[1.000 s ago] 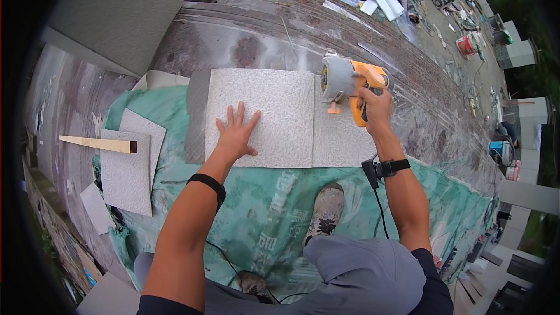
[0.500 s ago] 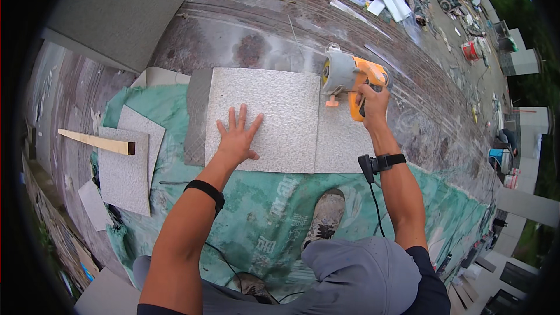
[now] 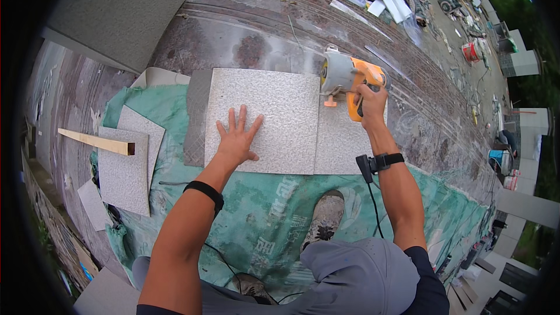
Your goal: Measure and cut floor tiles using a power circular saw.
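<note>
Speckled grey square stone tile (image 3: 262, 119) lying flat on a green tarpaulin (image 3: 256, 227), directly ahead of the person. Left hand (image 3: 236, 140) pressed on it, fingers spread. Right hand (image 3: 370, 102) clamped around an orange handheld cutter (image 3: 350, 79) at the far end of a cut line running front to back; the blade itself is probably hidden. Grey offcut slab (image 3: 125, 163) and wooden batten (image 3: 96, 141) lie well left.

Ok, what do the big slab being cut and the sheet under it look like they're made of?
The slab looks like granite or similar stone: speckled grey, matte, grainy. The green sheet under it seems to be woven plastic tarp, judging by its wrinkles and slight sheen.
</note>
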`<state>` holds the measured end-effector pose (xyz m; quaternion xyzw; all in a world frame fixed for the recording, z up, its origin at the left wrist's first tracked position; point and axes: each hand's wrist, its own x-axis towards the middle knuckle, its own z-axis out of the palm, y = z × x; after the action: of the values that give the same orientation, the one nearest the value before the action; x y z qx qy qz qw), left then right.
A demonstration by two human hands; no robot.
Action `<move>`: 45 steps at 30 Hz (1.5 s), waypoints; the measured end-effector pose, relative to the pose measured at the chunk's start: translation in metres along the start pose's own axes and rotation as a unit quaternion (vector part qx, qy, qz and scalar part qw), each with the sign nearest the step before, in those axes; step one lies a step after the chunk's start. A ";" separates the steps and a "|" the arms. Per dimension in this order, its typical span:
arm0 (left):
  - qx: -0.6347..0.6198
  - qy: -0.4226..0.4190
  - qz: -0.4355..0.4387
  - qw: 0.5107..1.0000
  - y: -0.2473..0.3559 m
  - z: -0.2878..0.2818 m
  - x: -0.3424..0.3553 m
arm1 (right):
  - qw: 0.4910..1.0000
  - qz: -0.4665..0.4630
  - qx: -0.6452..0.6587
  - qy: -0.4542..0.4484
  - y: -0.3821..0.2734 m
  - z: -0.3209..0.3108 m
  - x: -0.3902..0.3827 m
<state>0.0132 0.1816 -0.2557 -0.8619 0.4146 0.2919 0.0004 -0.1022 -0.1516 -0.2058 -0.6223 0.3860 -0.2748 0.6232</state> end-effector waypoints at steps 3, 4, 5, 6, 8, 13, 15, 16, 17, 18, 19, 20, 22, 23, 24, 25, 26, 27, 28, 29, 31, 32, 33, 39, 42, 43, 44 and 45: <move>0.004 -0.003 -0.001 1.000 0.000 0.000 0.000 | 1.000 0.004 -0.009 0.000 0.000 0.001 0.000; 0.006 -0.003 -0.001 1.000 0.000 0.001 0.000 | 1.000 0.001 -0.006 -0.004 0.000 0.001 0.000; 0.006 -0.003 -0.001 1.000 0.000 0.001 0.000 | 1.000 0.001 0.001 -0.002 0.000 0.002 0.000; 0.005 0.003 0.000 1.000 0.000 0.001 0.000 | 1.000 0.000 0.008 -0.002 0.001 0.002 0.000; 0.004 0.008 0.001 1.000 0.000 0.002 0.000 | 1.000 0.001 0.004 -0.004 0.002 0.002 0.000; 0.002 0.014 0.001 1.000 -0.001 0.003 -0.001 | 1.000 0.004 -0.010 -0.009 0.004 -0.001 -0.003; 0.001 0.013 0.003 1.000 -0.001 0.003 -0.001 | 1.000 0.017 -0.025 0.003 0.004 -0.002 -0.006; -0.001 0.013 0.003 1.000 -0.001 0.003 -0.001 | 1.000 0.015 -0.023 -0.001 0.004 -0.003 -0.009; -0.001 0.012 0.004 1.000 -0.001 0.003 -0.001 | 1.000 0.015 -0.022 -0.003 0.004 -0.004 -0.013; 0.002 0.012 0.002 1.000 -0.001 0.003 0.000 | 0.999 0.021 -0.025 0.000 0.004 -0.005 -0.017; 0.006 0.011 0.000 1.000 -0.001 0.004 0.000 | 1.000 0.017 -0.023 -0.005 0.004 -0.007 -0.021; 0.004 0.010 0.000 1.000 -0.001 0.004 0.000 | 1.000 0.017 -0.019 -0.007 0.003 -0.009 -0.026; 0.009 0.007 -0.001 1.000 -0.002 0.005 0.001 | 1.000 0.019 -0.017 -0.009 0.003 -0.013 -0.037; 0.009 0.008 0.001 1.000 -0.002 0.005 0.001 | 0.999 0.023 -0.019 -0.010 0.003 -0.014 -0.043; 0.014 0.003 -0.003 1.000 -0.002 0.006 0.002 | 0.999 0.033 -0.029 -0.004 0.003 -0.016 -0.048; 0.020 -0.002 -0.007 1.000 -0.002 0.006 0.003 | 0.999 0.028 -0.025 -0.010 0.003 -0.018 -0.055; 0.019 -0.003 -0.005 1.000 -0.002 0.006 0.003 | 0.999 0.030 -0.015 -0.005 0.004 -0.020 -0.062; 0.023 -0.005 -0.010 1.000 -0.002 0.006 0.003 | 1.000 0.029 -0.004 -0.003 0.005 -0.021 -0.069; 0.027 -0.008 -0.014 1.000 -0.001 0.006 0.003 | 0.999 0.032 -0.005 0.002 0.006 -0.023 -0.076; 0.027 -0.011 -0.012 1.000 -0.001 0.007 0.003 | 0.999 0.036 -0.005 0.002 0.007 -0.025 -0.083; 0.042 0.002 -0.014 0.999 0.000 0.006 0.003 | 0.999 0.042 -0.005 0.004 0.010 -0.031 -0.097; 0.042 0.004 -0.010 0.999 0.000 0.006 0.002 | 0.999 0.047 0.000 0.003 0.011 -0.034 -0.104; 0.037 -0.003 -0.016 0.999 0.000 0.006 0.002 | 0.999 0.054 0.006 0.003 0.012 -0.038 -0.111; 0.046 -0.016 -0.025 0.999 0.000 0.006 0.004 | 0.997 0.072 -0.002 -0.003 0.021 -0.058 -0.157; 0.051 -0.013 -0.025 0.998 0.000 0.008 0.005 | 0.997 0.073 0.009 0.001 0.026 -0.067 -0.183; 0.053 -0.012 -0.025 0.998 -0.001 0.009 0.005 | 0.997 0.076 0.008 0.005 0.028 -0.071 -0.192; 0.056 -0.012 -0.022 0.998 -0.001 0.009 0.004 | 0.997 0.079 0.003 0.004 0.029 -0.074 -0.201; 0.056 -0.013 -0.024 0.998 -0.001 0.009 0.005 | 0.996 0.087 -0.003 0.007 0.030 -0.076 -0.209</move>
<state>0.0117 0.1814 -0.2662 -0.8662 0.4095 0.2797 0.0611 -0.2842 -0.0208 -0.2007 -0.5864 0.4439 -0.2233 0.6398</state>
